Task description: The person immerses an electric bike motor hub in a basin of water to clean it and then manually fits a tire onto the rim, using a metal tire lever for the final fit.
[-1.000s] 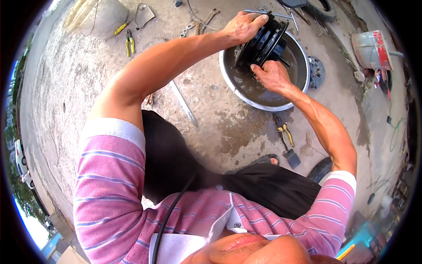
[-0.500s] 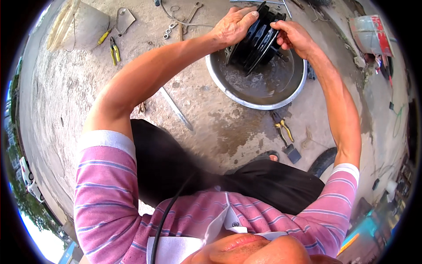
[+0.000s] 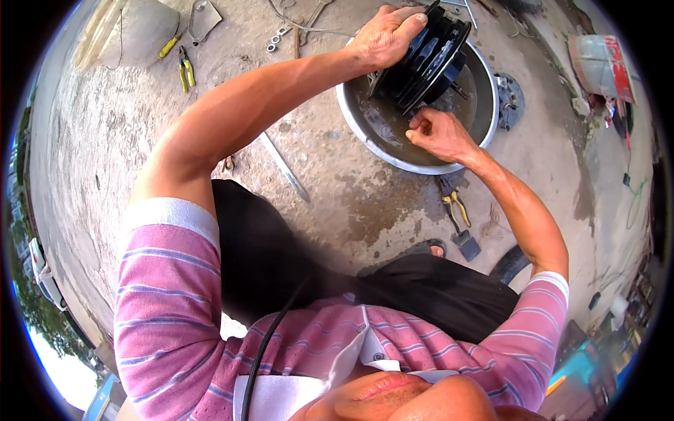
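My left hand grips a black wheel hub from its upper left, holding it tilted over a round metal basin of murky water. My right hand is at the hub's lower edge, low over the water, its fingers curled in; whether they touch the hub or hold anything small, I cannot make out. A short shaft sticks out from the hub's right side. Just right of the basin lies a grey round metal part.
Pliers, wrenches, nuts and a long metal bar lie on the concrete. More yellow-handled pliers lie below the basin. A white bucket is upper left, a red-and-grey bucket at right, a tyre beside my leg.
My right hand rose along the hub to its upper right, then moved down to its lower edge over the water. My left hand stays on the hub, which has shifted slightly.
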Tool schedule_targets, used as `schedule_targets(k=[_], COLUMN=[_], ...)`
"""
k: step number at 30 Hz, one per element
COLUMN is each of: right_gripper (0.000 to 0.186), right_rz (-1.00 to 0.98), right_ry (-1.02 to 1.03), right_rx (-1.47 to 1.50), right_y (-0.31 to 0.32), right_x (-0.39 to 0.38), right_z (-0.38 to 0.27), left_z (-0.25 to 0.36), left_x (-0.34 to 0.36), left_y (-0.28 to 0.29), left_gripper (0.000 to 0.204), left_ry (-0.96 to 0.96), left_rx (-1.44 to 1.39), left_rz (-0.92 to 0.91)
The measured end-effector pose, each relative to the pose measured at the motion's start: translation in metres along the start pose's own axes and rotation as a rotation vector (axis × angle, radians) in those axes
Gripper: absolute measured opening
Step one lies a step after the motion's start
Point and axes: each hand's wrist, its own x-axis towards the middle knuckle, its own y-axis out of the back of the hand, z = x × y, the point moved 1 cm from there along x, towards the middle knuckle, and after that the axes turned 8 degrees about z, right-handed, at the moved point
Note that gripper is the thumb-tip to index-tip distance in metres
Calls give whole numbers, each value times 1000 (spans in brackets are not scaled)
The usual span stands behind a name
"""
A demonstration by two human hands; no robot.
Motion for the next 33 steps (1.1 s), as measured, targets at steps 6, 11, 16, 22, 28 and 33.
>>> schedule_targets(k=[6,11,16,22,28,33], right_gripper=[40,20,28,21,75,85], right_rz=[324,107,195,747,744,660], right_ry=[109,-825,-256,573,657,601], right_rx=[-484,875,1399,-256,-644,-850], right_y=[-40,-20,80,70,19,2], right_x=[17,42,24,47,8,-3], right_z=[83,72,-17,-105,-80,-83], left_z=[-14,-7,-9,-63,-40,-30], left_x=[2,1,-1,5,8,5], left_y=[-9,-7,-12,-21,-26,-22], left_gripper=[56,55,53,51,54,53], left_ry=[93,91,75,-292,-25,-79], left_rx=[87,61,37,314,89,22], left_rz=[55,2,14,67,23,66])
